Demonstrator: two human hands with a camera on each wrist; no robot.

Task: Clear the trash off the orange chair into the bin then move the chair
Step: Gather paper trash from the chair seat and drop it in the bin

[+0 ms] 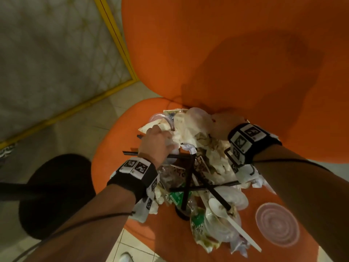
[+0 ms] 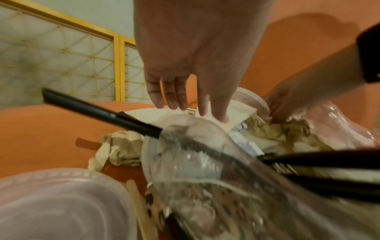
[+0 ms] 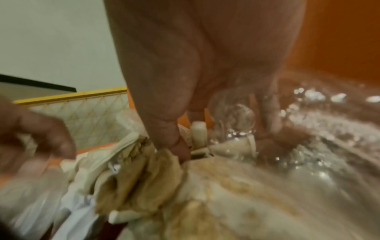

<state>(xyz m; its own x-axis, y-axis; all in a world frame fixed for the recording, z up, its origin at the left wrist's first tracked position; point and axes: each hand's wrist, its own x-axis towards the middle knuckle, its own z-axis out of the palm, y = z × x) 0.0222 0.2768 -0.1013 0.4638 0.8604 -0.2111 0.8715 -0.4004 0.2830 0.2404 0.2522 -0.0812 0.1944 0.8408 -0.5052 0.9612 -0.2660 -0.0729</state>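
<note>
The orange chair (image 1: 113, 133) fills the head view, its seat heaped with trash (image 1: 204, 167): crumpled paper, clear cups, wrappers, black straws (image 1: 188, 176), a white plastic spoon (image 1: 232, 222) and a round lid (image 1: 277, 225). My left hand (image 1: 157, 142) rests on white crumpled paper at the pile's left; in the left wrist view its fingers (image 2: 174, 97) are straight, tips touching paper behind a clear cup (image 2: 195, 154). My right hand (image 1: 224, 123) digs into the back of the pile. In the right wrist view, the right hand (image 3: 205, 91) has thumb and fingers round a clear plastic cup (image 3: 232, 116) and brown paper.
A dark round object (image 1: 54, 195), perhaps the bin, stands on the tiled floor (image 1: 75, 120) left of the seat. A yellow-framed mesh panel (image 1: 56, 53) runs behind it. The chair's tall backrest (image 1: 207, 53) rises right behind the pile. A white shoe tip (image 1: 126, 259) shows below.
</note>
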